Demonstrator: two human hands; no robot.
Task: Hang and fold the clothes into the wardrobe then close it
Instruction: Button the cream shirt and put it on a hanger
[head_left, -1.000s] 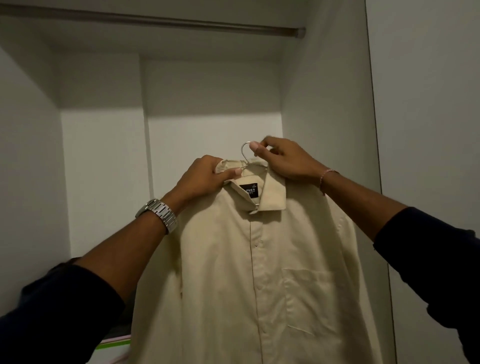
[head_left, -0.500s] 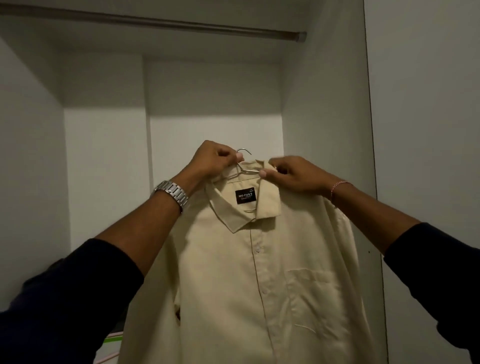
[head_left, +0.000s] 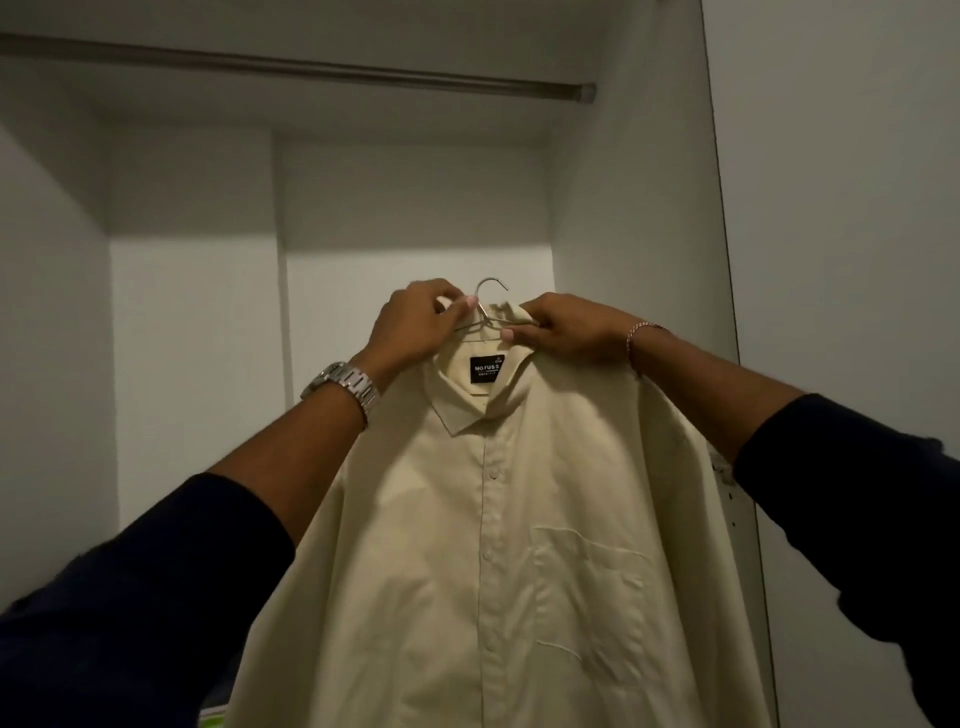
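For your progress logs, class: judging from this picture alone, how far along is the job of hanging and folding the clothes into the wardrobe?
Done: the cream shirt sits on a wire hanger. In hand: the left hand and the right hand grip its collar, held below the rail. Left: hooking it onto the bare rail, any folding, and closing the wardrobe, which stands open.
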